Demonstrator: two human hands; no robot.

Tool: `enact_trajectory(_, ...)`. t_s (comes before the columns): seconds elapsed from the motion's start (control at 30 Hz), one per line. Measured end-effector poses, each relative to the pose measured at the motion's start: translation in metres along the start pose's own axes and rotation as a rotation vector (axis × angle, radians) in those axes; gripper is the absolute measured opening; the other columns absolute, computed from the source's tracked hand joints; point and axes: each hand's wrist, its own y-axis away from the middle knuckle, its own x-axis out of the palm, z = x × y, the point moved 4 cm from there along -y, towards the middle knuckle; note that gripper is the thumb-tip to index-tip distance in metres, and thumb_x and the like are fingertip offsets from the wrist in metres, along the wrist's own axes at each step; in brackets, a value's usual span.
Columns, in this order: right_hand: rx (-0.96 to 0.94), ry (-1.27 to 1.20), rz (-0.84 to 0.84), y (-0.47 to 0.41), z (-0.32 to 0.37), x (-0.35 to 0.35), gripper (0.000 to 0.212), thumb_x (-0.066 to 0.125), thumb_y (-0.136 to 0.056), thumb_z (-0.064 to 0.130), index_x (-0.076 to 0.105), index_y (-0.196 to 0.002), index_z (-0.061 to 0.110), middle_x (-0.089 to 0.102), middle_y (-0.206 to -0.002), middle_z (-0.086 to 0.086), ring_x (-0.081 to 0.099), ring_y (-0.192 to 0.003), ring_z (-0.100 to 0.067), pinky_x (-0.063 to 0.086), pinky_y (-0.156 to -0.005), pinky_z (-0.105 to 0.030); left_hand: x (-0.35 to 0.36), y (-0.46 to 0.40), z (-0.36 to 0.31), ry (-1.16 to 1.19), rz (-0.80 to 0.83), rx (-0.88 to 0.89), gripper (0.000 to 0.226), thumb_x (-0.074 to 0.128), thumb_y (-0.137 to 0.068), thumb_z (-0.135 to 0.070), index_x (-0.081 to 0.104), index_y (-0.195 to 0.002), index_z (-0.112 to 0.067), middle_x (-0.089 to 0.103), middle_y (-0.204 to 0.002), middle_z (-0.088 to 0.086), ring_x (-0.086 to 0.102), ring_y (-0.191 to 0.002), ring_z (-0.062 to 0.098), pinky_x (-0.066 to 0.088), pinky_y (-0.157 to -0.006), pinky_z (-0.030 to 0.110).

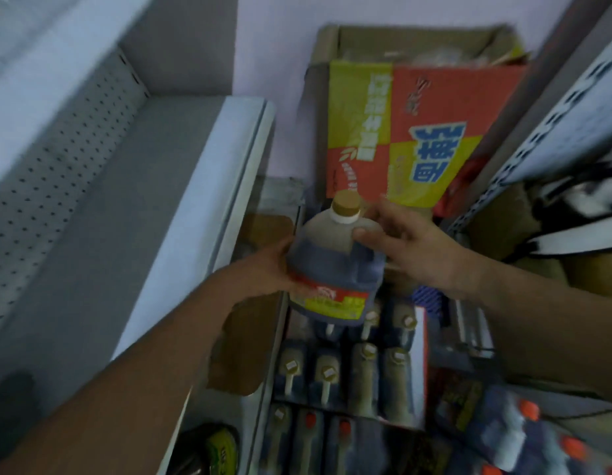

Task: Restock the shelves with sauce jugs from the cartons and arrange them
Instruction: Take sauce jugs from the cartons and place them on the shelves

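A dark sauce jug [332,269] with a yellow cap and a red and yellow label hangs in the air above the floor. My left hand [263,269] grips its left side. My right hand [417,248] rests on the jug's shoulder by the handle, thumb on top and fingers spread. Below the jug an open carton [421,365] holds several more jugs with yellow caps. An empty grey shelf [126,214] with a pegboard back runs along the left.
A red and yellow printed carton [410,132] stands on the floor behind the jug. A metal shelf upright [551,132] and stored goods fill the right. Bottles with orange caps [524,430] lie at the lower right. A brown cardboard flap [253,337] leans against the shelf edge.
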Motion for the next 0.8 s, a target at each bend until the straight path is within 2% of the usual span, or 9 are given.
enact_trajectory(0.1,-0.068,0.07,0.028,0.026,0.053,-0.052,0.015,0.059,-0.104,0.02,0.055,-0.095,0.009,0.051,-0.072,0.009,0.044,-0.067,0.0,0.034,-0.065,-0.022,0.03,0.043,-0.066,0.162,-0.117,0.078,0.095,0.099,-0.061,-0.02,0.047,-0.138,-0.036,0.064,-0.131,-0.016,0.06,-0.127,0.01,0.053,-0.101,0.028)
enact_trajectory(0.2,-0.161,0.09,-0.002,0.05,0.108,-0.089,0.009,0.05,-0.108,0.028,0.054,-0.105,0.02,0.053,-0.078,0.018,0.047,-0.073,0.006,0.037,-0.069,-0.02,0.062,0.092,-0.125,0.421,-0.282,0.184,0.094,0.098,-0.055,-0.008,0.054,-0.136,-0.029,0.07,-0.13,-0.006,0.066,-0.119,0.013,0.058,-0.096,0.036)
enact_trajectory(0.3,-0.273,0.047,-0.069,0.077,0.166,-0.115,0.027,0.044,-0.108,0.037,0.049,-0.134,0.031,0.06,-0.11,0.016,0.053,-0.101,0.006,0.043,-0.092,-0.025,0.064,0.147,-0.187,0.526,-0.425,0.227,0.085,0.094,-0.055,0.004,0.056,-0.129,-0.014,0.072,-0.124,0.007,0.072,-0.109,0.023,0.062,-0.084,0.037)
enact_trajectory(0.37,-0.34,0.014,-0.075,0.102,0.215,-0.134,0.048,0.047,-0.106,0.043,0.034,-0.152,0.039,0.049,-0.142,0.028,0.045,-0.131,0.009,0.038,-0.109,-0.024,0.05,0.194,-0.234,0.504,-0.508,0.258,0.077,0.093,-0.057,0.008,0.054,-0.122,-0.007,0.073,-0.115,0.011,0.075,-0.099,0.025,0.062,-0.074,0.036)
enact_trajectory(0.43,-0.391,-0.027,-0.044,0.13,0.263,-0.151,0.074,0.056,-0.1,0.05,0.014,-0.161,0.044,0.035,-0.159,0.025,0.041,-0.142,0.001,0.043,-0.113,-0.032,0.036,0.248,-0.285,0.457,-0.585,0.309,0.069,0.09,-0.059,0.003,0.054,-0.117,-0.009,0.074,-0.105,0.005,0.076,-0.09,0.02,0.061,-0.067,0.031)
enact_trajectory(0.5,-0.468,-0.062,0.022,0.16,0.323,-0.162,0.096,0.067,-0.095,0.042,-0.002,-0.16,0.048,0.03,-0.159,0.032,0.05,-0.136,0.0,0.055,-0.102,-0.033,0.021,0.31,-0.34,0.432,-0.651,0.362,0.069,0.088,-0.06,0.001,0.053,-0.119,-0.011,0.074,-0.106,0.003,0.076,-0.087,0.016,0.06,-0.064,0.028)
enact_trajectory(0.6,-0.606,-0.133,0.094,0.197,0.424,-0.171,0.109,0.073,-0.093,0.022,-0.012,-0.159,0.045,0.034,-0.147,0.048,0.056,-0.131,-0.001,0.058,-0.097,-0.031,0.001,0.403,-0.409,0.397,-0.763,0.451,0.078,0.094,-0.058,-0.008,0.054,-0.124,-0.02,0.074,-0.112,0.006,0.076,-0.091,0.019,0.062,-0.067,0.032)
enact_trajectory(0.7,-0.776,-0.197,0.147,0.23,0.526,-0.172,0.107,0.073,-0.093,0.02,-0.006,-0.159,0.049,0.05,-0.145,0.035,0.064,-0.124,-0.006,0.059,-0.096,-0.038,-0.007,0.506,-0.466,0.285,-0.91,0.582,0.097,0.096,-0.062,-0.018,0.047,-0.142,-0.041,0.07,-0.127,-0.004,0.073,-0.107,0.018,0.063,-0.076,0.037)
enact_trajectory(0.8,-0.911,-0.275,0.243,0.269,0.608,-0.157,0.095,0.072,-0.091,0.02,0.011,-0.155,0.055,0.054,-0.136,0.041,0.066,-0.119,-0.002,0.06,-0.09,-0.031,0.007,0.606,-0.502,0.199,-1.05,0.668,0.097,0.086,-0.069,-0.02,0.036,-0.145,-0.054,0.067,-0.127,-0.023,0.071,-0.11,0.007,0.062,-0.077,0.03)
